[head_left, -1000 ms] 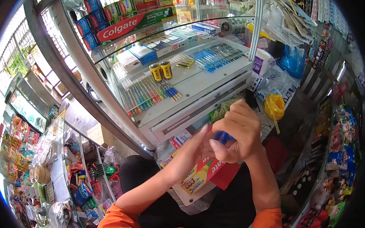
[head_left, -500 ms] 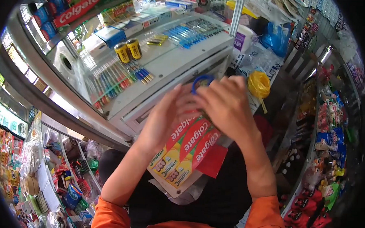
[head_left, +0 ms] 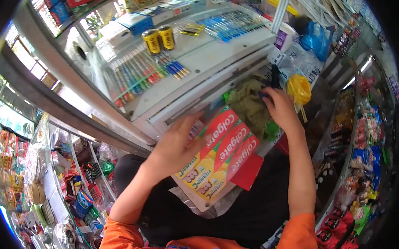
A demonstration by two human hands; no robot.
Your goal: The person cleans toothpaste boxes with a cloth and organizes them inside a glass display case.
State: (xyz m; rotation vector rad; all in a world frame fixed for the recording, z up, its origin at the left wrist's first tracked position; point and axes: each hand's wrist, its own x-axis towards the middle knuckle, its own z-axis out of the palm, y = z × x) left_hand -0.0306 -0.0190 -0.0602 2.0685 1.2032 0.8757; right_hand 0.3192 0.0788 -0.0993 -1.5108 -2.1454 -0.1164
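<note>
My left hand (head_left: pixel 176 143), somewhat blurred, is over the left edge of several Colgate toothpaste boxes (head_left: pixel 227 141). Its thumb stands apart from the outstretched fingers, so it is open. The boxes lie side by side above my lap, red at the top with yellow "Vitamin C" ends. Past them, my right hand (head_left: pixel 281 109) is closed at the fingertips around a small dark blue bit (head_left: pixel 263 95); I cannot tell what it is. Those fingertips overlap the right side of a crumpled olive-green bundle (head_left: pixel 247 102) by the drawer front. A red flap (head_left: pixel 248 171) sticks out beside the boxes.
Ahead stands a glass-topped counter (head_left: pixel 211 65) with two yellow-black batteries (head_left: pixel 158 39), rows of pens (head_left: pixel 235 26) and small boxes. A yellow plastic bag (head_left: pixel 299 89) and a blue bag (head_left: pixel 316 40) are at the right. Shelves of packets line both sides.
My hands were together above the toothpaste boxes with a blue ring between them. They have parted: the right went right to the olive bundle, the left down beside the boxes. The view has shifted.
</note>
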